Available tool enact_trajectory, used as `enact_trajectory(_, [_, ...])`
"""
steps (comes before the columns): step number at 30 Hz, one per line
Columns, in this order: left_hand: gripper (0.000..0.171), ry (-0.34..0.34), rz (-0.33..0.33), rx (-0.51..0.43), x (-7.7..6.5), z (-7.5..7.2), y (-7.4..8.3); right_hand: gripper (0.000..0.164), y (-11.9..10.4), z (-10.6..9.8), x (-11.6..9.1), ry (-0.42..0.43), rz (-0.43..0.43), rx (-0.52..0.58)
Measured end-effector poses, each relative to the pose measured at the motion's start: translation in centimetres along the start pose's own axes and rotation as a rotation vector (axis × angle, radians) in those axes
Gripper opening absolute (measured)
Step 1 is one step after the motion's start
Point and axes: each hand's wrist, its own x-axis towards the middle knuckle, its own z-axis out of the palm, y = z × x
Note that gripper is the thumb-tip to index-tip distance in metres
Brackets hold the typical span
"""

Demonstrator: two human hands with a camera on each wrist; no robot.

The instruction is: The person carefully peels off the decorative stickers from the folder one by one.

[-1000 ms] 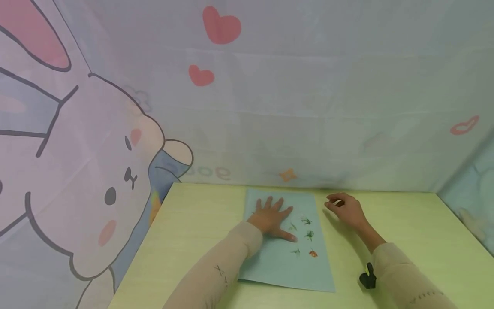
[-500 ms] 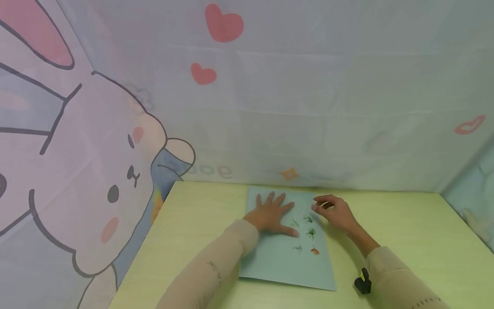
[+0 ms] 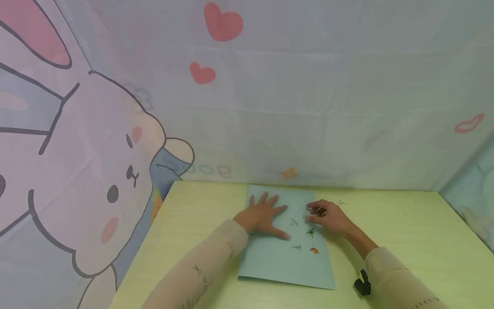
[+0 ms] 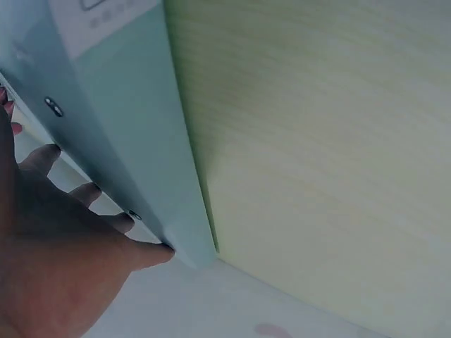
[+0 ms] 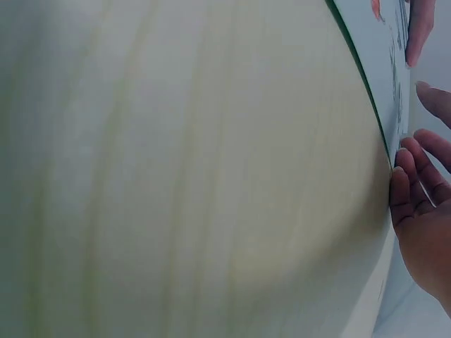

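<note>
A light blue sheet (image 3: 283,266) lies on the table, with small green plant pictures (image 3: 310,232) and an orange flower picture (image 3: 314,249) on its right half. My left hand (image 3: 260,218) rests on the sheet's left half, fingers spread wide. In the left wrist view its fingertips (image 4: 163,252) meet the sheet. My right hand (image 3: 332,218) is at the sheet's right edge, its fingers loosely bent and its thumb apart from the forefinger, over the top right plant picture. In the right wrist view, the lower fingers (image 5: 400,184) lie right at the edge.
A small black object (image 3: 362,284) with a yellow-green part sits on the table beside the right sleeve. Behind the right hand a thin dark twig-like mark (image 3: 341,202) shows on the pale yellow table (image 3: 417,240). A printed cloth (image 3: 293,107) hangs behind the table.
My right hand has moved left, from beside the sheet to over its right edge, uncovering the twig-like mark. My left hand has slid slightly left, still spread.
</note>
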Motion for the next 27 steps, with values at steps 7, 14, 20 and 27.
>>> enact_trajectory(7, [0.108, -0.024, -0.006, 0.007, 0.4, 1.6, -0.5, 0.044, 0.3, 0.5, 0.3, -0.015, -0.030, -0.037])
enact_trajectory(14, [0.108, -0.019, -0.010, 0.052, 0.1, 1.0, 0.4, 0.042, 0.6, 0.6, 0.2, 0.005, -0.084, -0.134])
enact_trajectory(20, [0.106, -0.024, -0.010, 0.072, -0.5, 0.7, 0.7, 0.039, 0.4, 0.8, 0.1, 0.026, -0.104, -0.160])
enact_trajectory(27, [0.106, -0.028, -0.013, 0.087, -0.6, 0.7, 0.8, 0.037, 0.0, 1.0, 0.0, 0.030, -0.112, -0.164])
